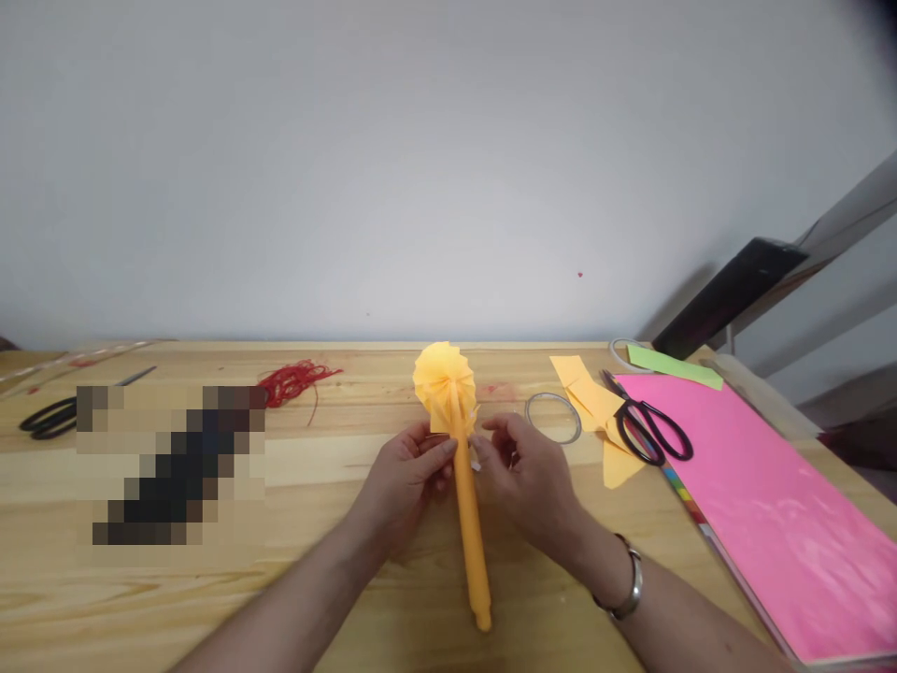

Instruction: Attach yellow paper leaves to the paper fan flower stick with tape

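Observation:
A rolled orange paper tube (471, 523) runs toward me over the table, with a pleated round orange paper fan (443, 372) at its far end. My left hand (412, 467) grips the tube just below the fan, thumb on top. On the other side, my right hand (524, 467) has its fingers curled in, close to the tube. Small whitish bits (476, 465) show by its thumb tip, too small to name. Whatever its fingers pinch is hidden.
To the right lie a ring of tape (553, 418), orange paper scraps (585, 397), black-handled scissors (651, 432), pink paper (785, 505) and a green strip (676, 365). Red yarn (298, 381), other scissors (52, 417) and a blurred-out dark object (175, 477) lie left. A wall stands behind.

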A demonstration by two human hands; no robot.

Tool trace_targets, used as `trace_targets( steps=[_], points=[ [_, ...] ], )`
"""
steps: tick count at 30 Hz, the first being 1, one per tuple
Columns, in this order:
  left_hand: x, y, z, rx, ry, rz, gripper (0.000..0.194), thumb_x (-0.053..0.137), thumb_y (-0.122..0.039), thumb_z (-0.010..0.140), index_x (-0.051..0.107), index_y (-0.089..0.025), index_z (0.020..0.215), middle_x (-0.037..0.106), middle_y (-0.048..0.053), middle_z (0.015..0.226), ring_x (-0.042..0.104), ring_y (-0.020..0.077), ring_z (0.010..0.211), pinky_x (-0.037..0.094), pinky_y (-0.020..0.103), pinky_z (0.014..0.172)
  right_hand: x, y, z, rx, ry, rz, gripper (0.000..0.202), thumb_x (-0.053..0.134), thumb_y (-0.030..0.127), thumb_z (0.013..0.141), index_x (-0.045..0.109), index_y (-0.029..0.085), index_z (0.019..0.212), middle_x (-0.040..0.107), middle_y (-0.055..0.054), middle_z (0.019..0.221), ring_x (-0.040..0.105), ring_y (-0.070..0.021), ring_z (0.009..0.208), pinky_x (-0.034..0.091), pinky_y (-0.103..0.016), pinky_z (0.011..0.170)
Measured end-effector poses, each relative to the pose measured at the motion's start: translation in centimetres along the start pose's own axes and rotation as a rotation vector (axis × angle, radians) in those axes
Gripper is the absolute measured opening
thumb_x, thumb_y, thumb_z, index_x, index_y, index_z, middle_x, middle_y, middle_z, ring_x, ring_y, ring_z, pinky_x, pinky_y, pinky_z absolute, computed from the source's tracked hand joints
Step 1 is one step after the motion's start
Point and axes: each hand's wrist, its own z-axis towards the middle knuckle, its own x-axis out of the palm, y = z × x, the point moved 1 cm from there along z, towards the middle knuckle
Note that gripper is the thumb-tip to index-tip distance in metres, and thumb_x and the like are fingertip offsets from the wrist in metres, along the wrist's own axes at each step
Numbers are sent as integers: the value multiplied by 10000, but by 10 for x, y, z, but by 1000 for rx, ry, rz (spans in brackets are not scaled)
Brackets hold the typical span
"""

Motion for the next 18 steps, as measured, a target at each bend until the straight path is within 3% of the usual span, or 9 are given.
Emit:
trace_targets(
  steps=[5, 12, 18],
  points=[
    [6, 4, -6, -13, -6, 110, 269, 750, -249, 660, 593, -150, 854, 586, -25, 623, 479, 55, 493, 330, 174, 457, -4, 1, 4, -230, -100, 54, 153, 504, 187, 840, 583, 179, 971, 586, -64, 880, 544, -171, 823, 458, -302, 707],
    [7, 10, -8, -39, 107, 85, 294, 723, -241, 707, 575, -171, 951, 639, 3, 705, 499, 52, 536, 351, 172, 507, 0, 1, 2, -235, -52, 102, 132, 537, 134, 812, 588, 188, 921, 582, -49, 880, 540, -170, 865, 464, -308, 760],
    [11, 7, -10, -47, 140, 71, 284, 735, -233, 692, 570, -167, 913, 640, 1, 689, 509, 55, 537, 355, 166, 504, 1, 1, 1, -289, -26, 117, 110, 526, 108, 821, 596, 186, 856, 553, -35, 822, 528, -155, 814, 456, -288, 721]
  ],
)
